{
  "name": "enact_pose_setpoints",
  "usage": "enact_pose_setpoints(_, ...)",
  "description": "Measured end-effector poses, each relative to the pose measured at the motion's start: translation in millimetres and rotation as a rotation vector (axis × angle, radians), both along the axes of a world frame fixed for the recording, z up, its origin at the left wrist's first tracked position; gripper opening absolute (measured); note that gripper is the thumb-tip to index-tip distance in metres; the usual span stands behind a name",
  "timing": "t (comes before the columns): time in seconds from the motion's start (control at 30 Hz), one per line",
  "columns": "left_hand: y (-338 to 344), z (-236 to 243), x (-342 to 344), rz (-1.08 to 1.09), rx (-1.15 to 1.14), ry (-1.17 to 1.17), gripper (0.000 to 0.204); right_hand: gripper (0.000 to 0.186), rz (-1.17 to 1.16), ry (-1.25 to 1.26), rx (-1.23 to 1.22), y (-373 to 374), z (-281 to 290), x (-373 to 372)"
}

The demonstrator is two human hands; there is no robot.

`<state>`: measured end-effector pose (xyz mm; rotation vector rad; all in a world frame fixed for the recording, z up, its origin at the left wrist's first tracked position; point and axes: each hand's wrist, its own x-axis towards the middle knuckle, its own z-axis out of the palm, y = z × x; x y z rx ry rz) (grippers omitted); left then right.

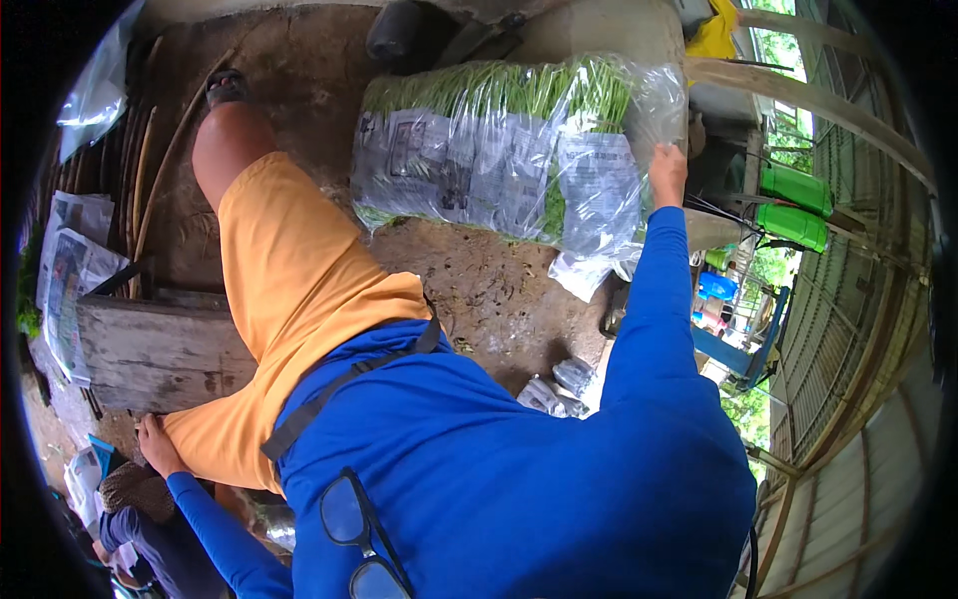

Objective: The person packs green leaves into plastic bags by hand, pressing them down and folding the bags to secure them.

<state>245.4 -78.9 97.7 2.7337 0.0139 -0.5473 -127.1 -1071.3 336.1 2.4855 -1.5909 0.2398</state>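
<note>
A long clear plastic bag (647,112) lies on its side on the ground, filled with thin green leafy stalks (599,92) partly wrapped in newspaper sheets (599,185). My right hand (667,175), at the end of the outstretched arm, is closed on the loose plastic at the bag's right end. Far from the bag, my left hand (158,446) rests against the hem of my orange shorts (289,240), beside a wooden box-like bench (160,344). Its fingers are partly hidden and appear to lie on the leg, with no object seen in them.
Newspaper sheets (78,270) hang by poles on the left. A co-worker (150,539) sits at lower left. Smaller plastic-wrapped bundles (559,387) lie on the dirt floor. Green containers (793,212) and a wooden beam (828,105) are at right. Dark glasses (361,529) hang from my shirt.
</note>
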Motion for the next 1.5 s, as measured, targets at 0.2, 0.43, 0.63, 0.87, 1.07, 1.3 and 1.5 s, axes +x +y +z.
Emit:
enact_pose_setpoints(0.2, 0.2, 13.7, -11.5, 0.063, -0.116, 0.065, 0.039, 0.03, 0.034, 0.162, -0.007, -6.8, 24.8, 1.0)
enact_pose_setpoints(0.43, 7.5, 4.3, -6.4, 0.078, -0.167, 0.073, 0.038, 0.029, -0.021, 0.201, -0.033, -0.2, 25.1, 11.0)
enact_pose_setpoints(0.63, 13.5, -8.4, 1.6, 0.073, -0.105, 0.086, 0.042, 0.032, 0.031, 0.229, -0.005, -4.6, 34.0, 9.1)
enact_pose_setpoints(0.87, 25.6, -19.7, 9.7, -0.041, -0.018, 0.05, 0.046, 0.045, -0.021, 0.18, 0.11, 10.9, 41.2, 15.2)
enact_pose_setpoints(1.07, 28.6, -17.6, 9.7, -0.088, 0.097, 0.061, 0.048, 0.058, 0.117, 0.211, -0.114, 56.7, 48.4, 53.0)
enact_pose_setpoints(1.3, 23.2, -15.7, 13.5, 0.015, 0.044, 0.128, 0.05, 0.078, 0.463, 0.497, -0.159, 149.0, 22.2, 106.4)
enact_pose_setpoints(1.5, 13.5, -9.6, 11.6, 0.154, -0.035, 0.164, 0.049, 0.086, 0.27, 0.431, -0.313, 143.1, 49.5, 95.7)
